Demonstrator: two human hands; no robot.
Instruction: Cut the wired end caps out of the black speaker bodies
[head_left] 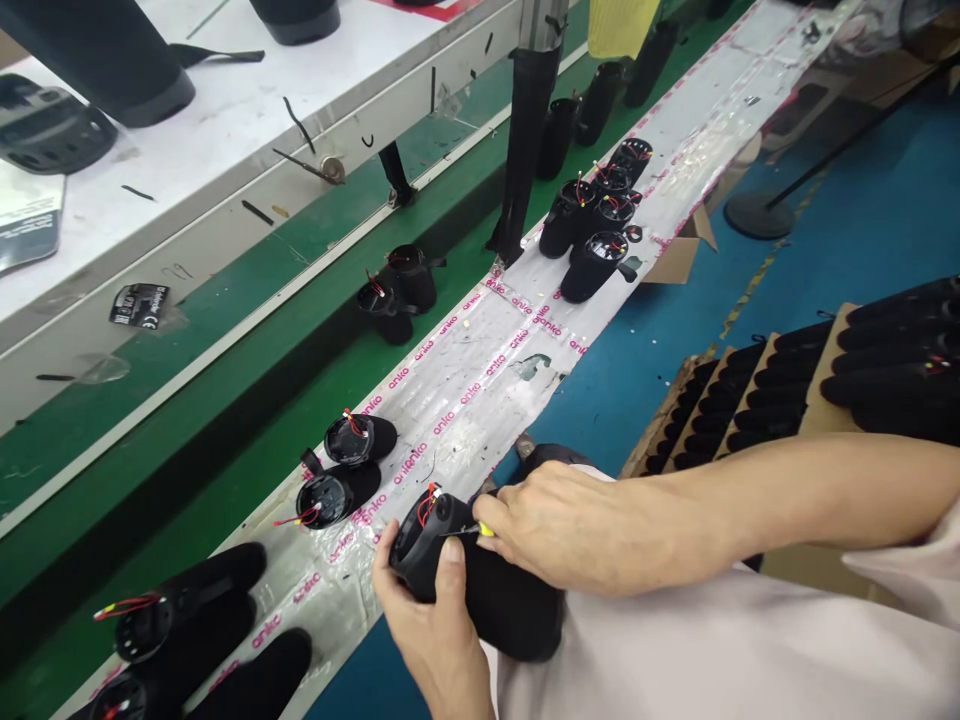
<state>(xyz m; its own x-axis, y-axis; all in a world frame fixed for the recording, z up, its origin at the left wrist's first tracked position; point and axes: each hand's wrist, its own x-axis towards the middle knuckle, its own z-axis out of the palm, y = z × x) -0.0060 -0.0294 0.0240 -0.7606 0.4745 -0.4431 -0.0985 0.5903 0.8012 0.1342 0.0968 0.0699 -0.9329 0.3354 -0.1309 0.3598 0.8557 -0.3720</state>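
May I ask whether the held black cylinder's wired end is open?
Open: red wires emerge from the black cylinder, uncapped at that end.

Left hand (431, 630) wraps, thumb (451, 572) extended; right hand (559, 525) pinches, back upward, bare forearm (712, 515) reaching across.

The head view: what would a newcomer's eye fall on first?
Probably the hands at lower centre: the left hand grips a black cylinder while the right hand holds a yellow tool near its rim. Next, the white ledge with pink "anko" lettering, running diagonally through the middle, with more cylinders on it. At right, rows of black cylinders are stacked with cardboard.
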